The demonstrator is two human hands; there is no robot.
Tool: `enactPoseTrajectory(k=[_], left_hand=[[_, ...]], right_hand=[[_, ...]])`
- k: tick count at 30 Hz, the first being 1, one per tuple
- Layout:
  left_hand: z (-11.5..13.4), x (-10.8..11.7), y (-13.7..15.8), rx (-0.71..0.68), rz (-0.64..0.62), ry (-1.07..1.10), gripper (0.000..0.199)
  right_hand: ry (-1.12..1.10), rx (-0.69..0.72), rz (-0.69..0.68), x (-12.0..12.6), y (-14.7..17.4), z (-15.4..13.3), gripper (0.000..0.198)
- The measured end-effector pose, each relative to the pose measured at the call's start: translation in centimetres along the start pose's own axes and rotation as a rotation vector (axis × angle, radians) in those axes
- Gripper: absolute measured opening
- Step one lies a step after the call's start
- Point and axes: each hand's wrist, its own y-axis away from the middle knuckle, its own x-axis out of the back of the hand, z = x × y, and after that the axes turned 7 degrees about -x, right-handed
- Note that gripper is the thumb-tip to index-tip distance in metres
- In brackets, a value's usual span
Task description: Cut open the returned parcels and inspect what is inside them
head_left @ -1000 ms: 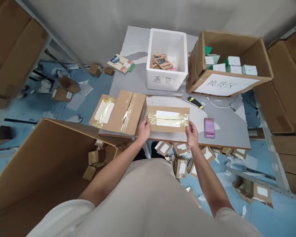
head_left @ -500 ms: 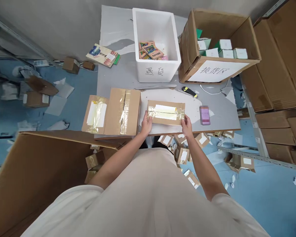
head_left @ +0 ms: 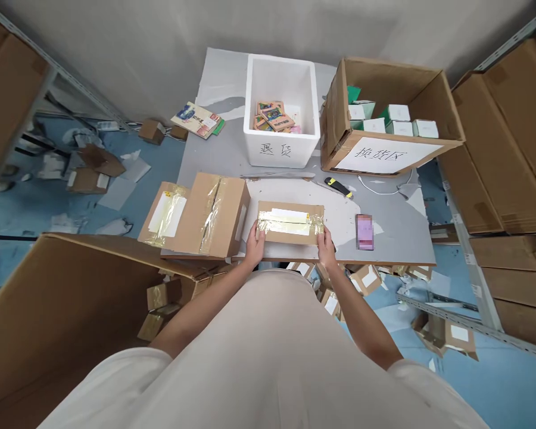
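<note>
A small taped cardboard box with a white label on top is held at the table's front edge. My left hand grips its left end, and my right hand grips its right end. To the left of my left hand are a larger taped box and a labelled taped box beside it. Beyond my right hand lie a phone with a pink screen and a black-and-yellow utility knife.
At the back of the table stand a white foam bin holding booklets and an open carton holding small green-and-white boxes. Books lie at the back left. A huge open carton is at my left; parcels litter the floor.
The camera view has tilted up, so the table's contents appear lower. Both hands keep hold of the small box, which shows little movement on the table.
</note>
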Motion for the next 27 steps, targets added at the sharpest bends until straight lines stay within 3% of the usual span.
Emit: enactPoseTrajectory(k=[3, 6, 10, 12, 15, 17, 20, 27], left_hand=[[-0.6, 0.1, 0.4, -0.044, -0.04, 0.013, 0.066], [-1.3, 0.9, 0.4, -0.119, -0.119, 0.025, 0.086], [-2.6, 2.0, 0.1, -0.127, -0.153, -0.082, 0.112], [-3.4, 2.0, -0.2, -0.081, -0.16, -0.096, 0.107], [-3.9, 1.7, -0.5, 0.009, -0.155, -0.006, 0.078], [-3.6, 1.6, -0.6, 0.021, -0.126, 0.028, 0.063], [-2.3, 2.0, -1.1, -0.035, -0.043, -0.1, 0.051], [0.8, 1.3, -4.6, -0.017, 0.046, -0.43, 0.047]], right_hand=[[0.029, -0.02, -0.026, 0.5, 0.2, -0.2, 0.069], [-0.024, 0.05, -0.133, 1.3, 0.3, 0.2, 0.073], [-0.135, 0.018, -0.281, 1.7, -0.3, 2.5, 0.095], [-0.087, -0.078, -0.3, 1.3, -0.8, 3.8, 0.098], [0.012, -0.14, -0.262, 0.7, -1.5, 4.7, 0.08], [0.025, -0.113, -0.231, 0.6, -1.6, 4.3, 0.067], [0.1, -0.024, -0.166, 0.8, -1.7, 2.7, 0.058], [0.443, 0.066, -0.035, 1.1, -4.1, -1.6, 0.056]])
